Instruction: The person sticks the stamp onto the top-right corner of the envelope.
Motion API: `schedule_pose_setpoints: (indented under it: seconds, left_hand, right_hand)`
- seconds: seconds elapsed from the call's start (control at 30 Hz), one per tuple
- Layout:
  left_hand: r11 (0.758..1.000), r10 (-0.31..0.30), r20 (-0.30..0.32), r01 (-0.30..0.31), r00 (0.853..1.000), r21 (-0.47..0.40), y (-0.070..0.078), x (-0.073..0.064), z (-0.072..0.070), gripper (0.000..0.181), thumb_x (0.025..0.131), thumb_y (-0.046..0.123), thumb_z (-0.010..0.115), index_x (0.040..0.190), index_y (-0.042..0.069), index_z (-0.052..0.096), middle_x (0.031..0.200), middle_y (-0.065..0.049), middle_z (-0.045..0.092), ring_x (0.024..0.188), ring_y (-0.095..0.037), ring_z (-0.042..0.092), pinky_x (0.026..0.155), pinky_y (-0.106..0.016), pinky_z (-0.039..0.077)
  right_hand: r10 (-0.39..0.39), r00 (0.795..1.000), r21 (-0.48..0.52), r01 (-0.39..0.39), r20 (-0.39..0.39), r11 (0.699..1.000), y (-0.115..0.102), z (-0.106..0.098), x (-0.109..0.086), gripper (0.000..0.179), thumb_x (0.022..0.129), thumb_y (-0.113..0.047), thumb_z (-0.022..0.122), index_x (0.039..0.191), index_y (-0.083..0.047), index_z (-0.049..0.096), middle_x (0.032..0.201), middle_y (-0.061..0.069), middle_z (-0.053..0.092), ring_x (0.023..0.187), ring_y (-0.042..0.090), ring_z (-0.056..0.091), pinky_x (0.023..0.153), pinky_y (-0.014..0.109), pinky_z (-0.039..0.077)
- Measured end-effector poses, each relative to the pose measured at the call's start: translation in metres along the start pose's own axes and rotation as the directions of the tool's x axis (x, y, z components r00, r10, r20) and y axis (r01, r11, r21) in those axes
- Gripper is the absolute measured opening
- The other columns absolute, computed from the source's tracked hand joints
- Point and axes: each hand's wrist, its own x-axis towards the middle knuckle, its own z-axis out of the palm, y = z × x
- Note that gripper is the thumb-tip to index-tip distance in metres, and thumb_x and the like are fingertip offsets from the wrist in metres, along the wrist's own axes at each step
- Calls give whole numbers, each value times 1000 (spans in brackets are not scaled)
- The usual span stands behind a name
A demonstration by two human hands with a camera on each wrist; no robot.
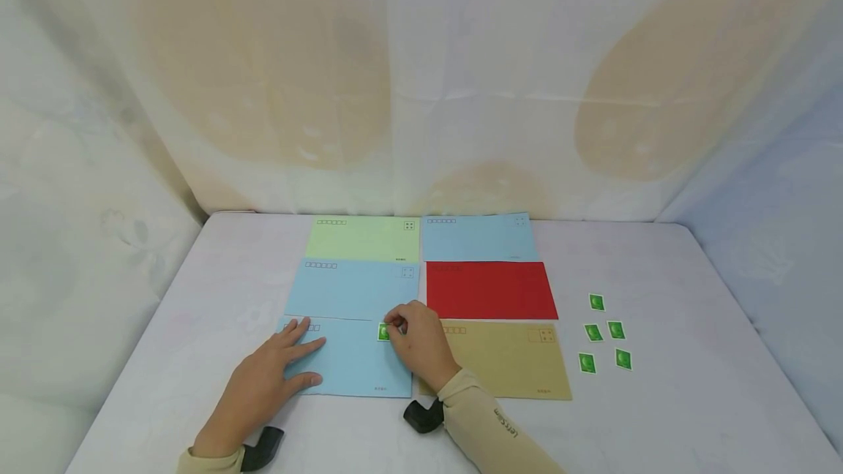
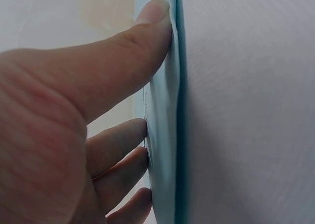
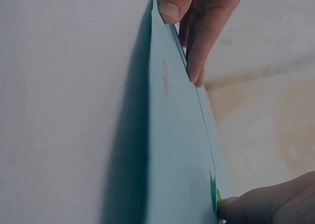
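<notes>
The near-left light blue envelope lies flat on the table. My left hand rests on its left part, fingers spread and thumb apart; in the left wrist view the thumb presses the near edge of the paper. At the envelope's upper right corner is a green stamp with a white border. My right hand pinches that stamp at its right side, fingers curled. The right wrist view shows the stamp against the blue paper, partly hidden by the thumb.
Other envelopes lie in two columns: green, blue, blue, red and tan. Several loose green stamps lie on the white table at the right. A curtain hangs behind.
</notes>
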Motion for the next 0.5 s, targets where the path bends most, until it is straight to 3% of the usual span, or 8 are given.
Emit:
schedule_pose_setpoints:
  seconds: [0.5]
  left_hand:
    - [1000, 11, -16, -11, 1000, 0, 0, -1, 1, 59, 79, 36, 83, 132, 15, 69, 152, -13, 47, 142, -38, 40, 103, -59, 44]
  right_hand:
    - [-11, 1000, -6, 11, -5, 1000, 0, 0, -1, 6, 91, -6, 71, 94, -9, 75, 88, -1, 62, 77, 12, 54, 69, 23, 51]
